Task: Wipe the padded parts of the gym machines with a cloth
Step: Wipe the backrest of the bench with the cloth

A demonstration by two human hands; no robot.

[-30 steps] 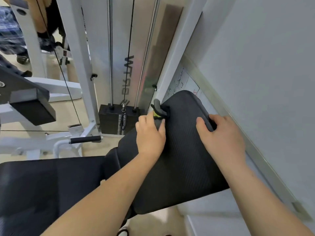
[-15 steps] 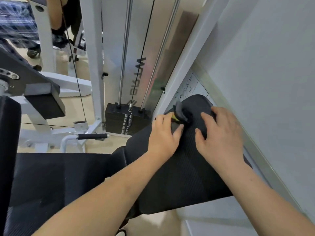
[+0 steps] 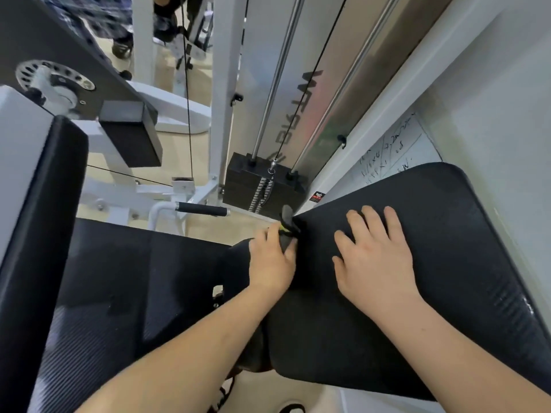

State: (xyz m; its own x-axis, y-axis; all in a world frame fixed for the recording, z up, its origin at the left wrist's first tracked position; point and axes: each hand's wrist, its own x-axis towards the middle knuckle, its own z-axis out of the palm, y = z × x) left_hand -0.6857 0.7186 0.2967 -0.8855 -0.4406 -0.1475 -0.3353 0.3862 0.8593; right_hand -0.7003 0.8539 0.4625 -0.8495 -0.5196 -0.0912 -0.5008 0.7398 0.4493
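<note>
Where cables drop, mirrored "WF98" lettering (image 3: pixel 293 114) above weight stack (image 3: pixel 262 186).

A black ribbed back pad (image 3: pixel 432 263) tilts beside the wall; a dark cloth (image 3: pixel 287 226) (yellow-edged) bunches at its left edge.

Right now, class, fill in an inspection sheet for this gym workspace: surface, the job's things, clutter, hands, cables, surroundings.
Surface: black ribbed pad, tilted, beside the wall; flat seat pad to its left.
Job's things: dark cloth with a yellow-green patch at the tilted pad's left edge.
Clutter: nothing seen.
Hands: left hand grips the cloth; right hand lies flat, fingers spread, on the tilted pad.
Cables: thin black cable runs down to the white frame; another meets the weight stack.
Surroundings: whiteboard with writing against the wall; black-grip handle; pale floor.
</note>
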